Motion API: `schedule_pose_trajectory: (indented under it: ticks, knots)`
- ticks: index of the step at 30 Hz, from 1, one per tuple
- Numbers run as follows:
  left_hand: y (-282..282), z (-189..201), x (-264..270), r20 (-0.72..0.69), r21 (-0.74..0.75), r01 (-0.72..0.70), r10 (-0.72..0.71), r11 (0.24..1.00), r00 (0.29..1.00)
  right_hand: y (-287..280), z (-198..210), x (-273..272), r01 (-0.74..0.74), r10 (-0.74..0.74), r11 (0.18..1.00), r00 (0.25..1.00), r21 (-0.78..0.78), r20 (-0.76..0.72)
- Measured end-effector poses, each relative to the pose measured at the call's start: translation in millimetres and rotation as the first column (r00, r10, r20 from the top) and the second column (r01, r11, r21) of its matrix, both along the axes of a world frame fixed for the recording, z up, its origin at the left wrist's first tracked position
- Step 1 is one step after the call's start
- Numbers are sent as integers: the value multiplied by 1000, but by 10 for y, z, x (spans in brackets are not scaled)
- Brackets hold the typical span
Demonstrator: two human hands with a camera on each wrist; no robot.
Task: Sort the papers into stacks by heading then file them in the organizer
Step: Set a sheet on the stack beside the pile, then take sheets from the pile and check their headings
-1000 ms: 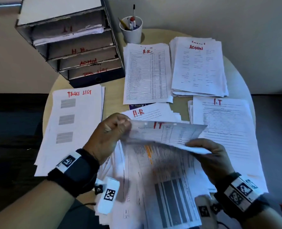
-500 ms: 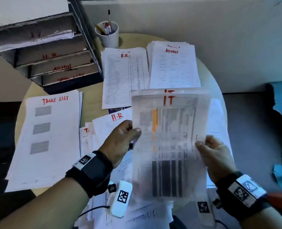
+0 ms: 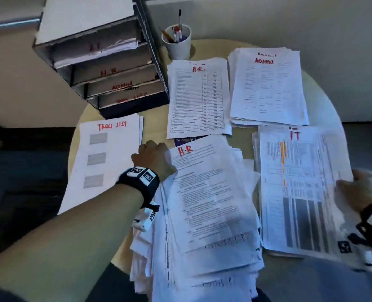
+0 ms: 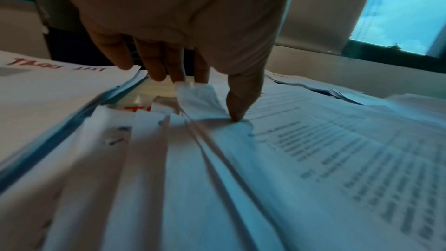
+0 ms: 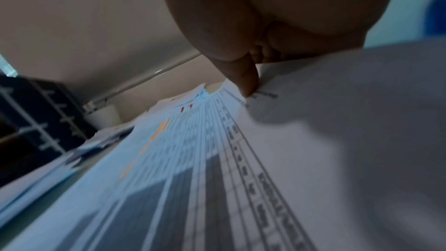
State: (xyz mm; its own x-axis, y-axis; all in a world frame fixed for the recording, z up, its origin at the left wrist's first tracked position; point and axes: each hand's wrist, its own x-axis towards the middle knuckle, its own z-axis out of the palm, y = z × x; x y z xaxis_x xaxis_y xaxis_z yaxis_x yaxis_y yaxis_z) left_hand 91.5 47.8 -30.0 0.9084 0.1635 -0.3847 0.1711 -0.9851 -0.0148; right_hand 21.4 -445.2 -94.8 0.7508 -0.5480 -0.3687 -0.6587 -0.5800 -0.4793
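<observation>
An IT sheet [image 3: 300, 182] with orange marks and dark columns lies on top of the IT stack at the right. My right hand [image 3: 363, 188] pinches its right edge, thumb on top [image 5: 251, 75], the sheet [image 5: 193, 159] running away below. My left hand [image 3: 152, 155] is at the top left corner of the unsorted pile, whose top sheet is headed H.R [image 3: 209, 192]. In the left wrist view the thumb [image 4: 239, 106] presses on that sheet [image 4: 313, 150] and the fingers curl round its lifted corner. The organizer [image 3: 106, 68] stands at the back left with labelled trays.
A Tasks List stack [image 3: 102, 162] lies left of my left hand. An H.R stack [image 3: 198, 99] and an ADMIN stack [image 3: 267, 88] lie at the back of the round table [image 3: 154, 127]. A white cup of pens [image 3: 177, 44] stands beside the organizer.
Both hands held the IT sheet up; now it lies on the IT stack at the right. My left hand let go and moved to the H.R sheet's corner.
</observation>
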Motion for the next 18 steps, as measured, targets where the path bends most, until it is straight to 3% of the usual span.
schedule_pose_trajectory:
  ticks: [5, 8, 10, 11, 14, 18]
  knots:
    - [69, -34, -53, 140, -164, 2, 21, 987, 990, 611, 569, -131, 28, -31, 997, 999, -72, -40]
    - [194, 17, -126, 273, -365, 94, 10, 926, 962, 821, 719, -198, 32, 3, 985, 980, -169, 199]
    - [266, 142, -214, 371, -474, 188, 1, 860, 929, 1160, 855, -245, -133, 156, 987, 929, -91, 337]
    - [288, 221, -279, 408, -510, 237, -10, 827, 913, 1380, 921, -259, -223, 199, 975, 905, 21, 376]
    - [340, 455, -543, 522, -566, 425, -92, 706, 848, 1919, 938, -319, -421, 310, 864, 876, 275, 369]
    - [381, 563, -752, 533, -652, 462, -71, 602, 843, 2199, 835, -389, -400, 267, 832, 896, 385, 354]
